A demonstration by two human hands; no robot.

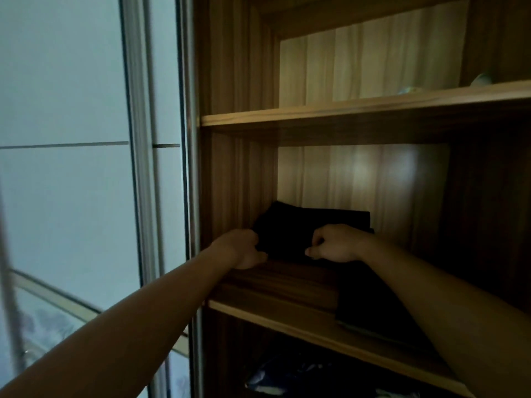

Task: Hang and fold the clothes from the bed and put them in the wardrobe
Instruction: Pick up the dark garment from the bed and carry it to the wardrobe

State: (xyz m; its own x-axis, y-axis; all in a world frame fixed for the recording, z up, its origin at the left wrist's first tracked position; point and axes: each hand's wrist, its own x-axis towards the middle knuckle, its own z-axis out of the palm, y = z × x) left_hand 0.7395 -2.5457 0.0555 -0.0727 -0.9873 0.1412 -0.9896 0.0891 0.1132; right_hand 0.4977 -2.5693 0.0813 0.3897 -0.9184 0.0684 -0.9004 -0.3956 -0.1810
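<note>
Reaching forward with both arms outstretched, the left hand (244, 248) and right hand (336, 244) pinch the near edge of a folded black garment (290, 225) with curled fingers. It lies far left on the brown wooden wardrobe shelf (273, 282).

The right two-thirds of the frame is filled by an open wooden wardrobe (235, 168) with dark striped-grain side walls. Its upper shelf (344, 109) crosses the frame just above the middle, and a lower shelf (287, 317) slants down toward the lower right, both with lighter front edges. The back panel (359, 179) is pale wood, with soft patches of light in the middle compartment. On the left stands a pale sliding door (63, 81) in a silvery metal frame (138, 139), split by a thin horizontal seam (63, 145). The lower left corner is blurred. The room is dim.
</note>
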